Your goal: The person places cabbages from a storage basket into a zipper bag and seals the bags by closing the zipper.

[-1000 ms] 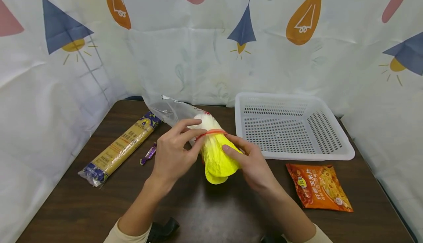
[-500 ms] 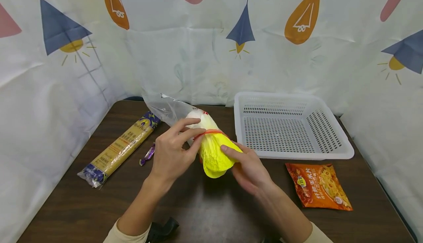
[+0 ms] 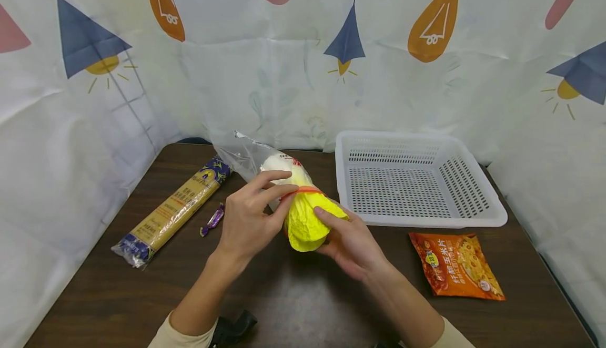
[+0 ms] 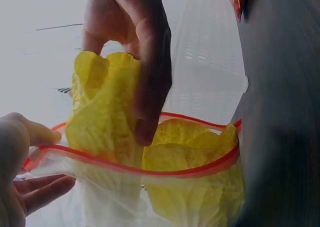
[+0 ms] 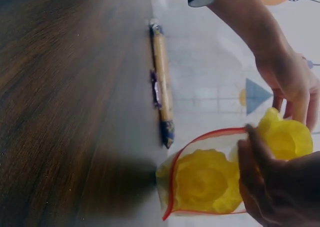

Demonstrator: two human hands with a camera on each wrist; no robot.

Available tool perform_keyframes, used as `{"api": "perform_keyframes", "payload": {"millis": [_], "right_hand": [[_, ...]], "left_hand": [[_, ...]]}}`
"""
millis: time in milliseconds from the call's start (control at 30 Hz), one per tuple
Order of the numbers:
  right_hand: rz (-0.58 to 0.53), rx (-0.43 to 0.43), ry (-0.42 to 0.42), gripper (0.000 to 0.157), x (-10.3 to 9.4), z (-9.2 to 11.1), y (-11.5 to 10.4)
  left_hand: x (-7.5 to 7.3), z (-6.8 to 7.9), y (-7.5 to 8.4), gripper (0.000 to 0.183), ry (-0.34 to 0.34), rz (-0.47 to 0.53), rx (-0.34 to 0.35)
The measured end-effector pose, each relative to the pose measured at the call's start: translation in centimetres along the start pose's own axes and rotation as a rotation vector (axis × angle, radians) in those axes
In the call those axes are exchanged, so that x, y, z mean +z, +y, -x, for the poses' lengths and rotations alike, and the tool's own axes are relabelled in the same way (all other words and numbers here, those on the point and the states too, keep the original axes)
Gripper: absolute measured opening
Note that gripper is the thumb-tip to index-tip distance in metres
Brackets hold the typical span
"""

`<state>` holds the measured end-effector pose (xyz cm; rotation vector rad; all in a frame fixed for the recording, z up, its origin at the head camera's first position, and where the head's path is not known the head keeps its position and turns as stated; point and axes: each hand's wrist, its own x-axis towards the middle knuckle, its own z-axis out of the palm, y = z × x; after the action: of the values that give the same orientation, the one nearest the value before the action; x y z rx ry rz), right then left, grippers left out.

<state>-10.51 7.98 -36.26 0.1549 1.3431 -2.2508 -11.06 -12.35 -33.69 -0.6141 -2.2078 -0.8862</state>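
Two hands meet at the mouth of a clear bag [image 3: 270, 161] with a red edge [image 3: 307, 189], held over a dark wooden table [image 3: 293, 300], its see-through end pointing to ten o'clock. The left hand [image 3: 251, 216] pinches the edge, thumb and fingers nearly meeting across it; the right hand [image 3: 355, 240] bends its thumb and fingers round a crinkled yellow piece [image 4: 102, 107], which stands partly out of the bag. A second piece [image 4: 175, 154], also yellow, sits inside, just beside the first, in the left wrist view; what the pair are is unclear. Both look light, soft, hard to break and more grippy than slippery, best taken by the thick yellow end; the thin bag looks floppy and slick, easiest to steady by its firmer edge. Its red print [image 3: 296, 162] is too small to read.

By a clock centred on the bag in the head view, a white plastic basket [image 3: 426, 223] stands between two and three. Near four, an orange snack packet [image 3: 456, 266] carries white Chinese characters [image 3: 448, 261], the last three reading 玉米片, "corn chips". At nine lies a long gold-and-blue packet [image 3: 172, 211], its lettering too small to make out; between it and the left hand rests a purple-wrapped sweet [image 3: 212, 220], no brand legible
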Motion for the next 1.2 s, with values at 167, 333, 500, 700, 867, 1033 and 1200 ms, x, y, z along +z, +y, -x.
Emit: {"api": "perform_keyframes", "payload": {"millis": [167, 333, 500, 700, 867, 1033, 1200], "right_hand": [[-0.04, -0.026, -0.016, 0.052, 0.1, -0.3, 0.4], [-0.08, -0.049, 0.014, 0.051, 0.4, -0.5, 0.7], [-0.142, -0.057, 0.009, 0.051, 0.5, -0.5, 0.8], [-0.04, -0.031, 0.07, 0.055, 0.5, -0.4, 1.0], [0.026, -0.079, 0.096, 0.057, 0.5, -0.3, 1.3], [0.02, -0.135, 0.092, 0.057, 0.6, -0.4, 1.5], [0.06, -0.206, 0.09, 0.052, 0.8, -0.4, 1.8]], "left_hand": [[0.1, 0.0, 0.1, 0.015, -0.019, 0.015, 0.011], [0.1, 0.1, 0.2, 0.016, -0.042, 0.014, 0.02], [0.0, 0.0, 0.2, 0.017, -0.038, 0.018, 0.021], [-0.1, 0.1, 0.2, 0.016, -0.042, 0.027, 0.02], [0.0, 0.1, 0.3, 0.017, -0.048, 0.028, 0.03], [-0.1, 0.0, 0.4, 0.017, -0.046, 0.023, 0.045], [-0.2, 0.0, 0.4, 0.017, -0.05, 0.02, 0.047]]}}
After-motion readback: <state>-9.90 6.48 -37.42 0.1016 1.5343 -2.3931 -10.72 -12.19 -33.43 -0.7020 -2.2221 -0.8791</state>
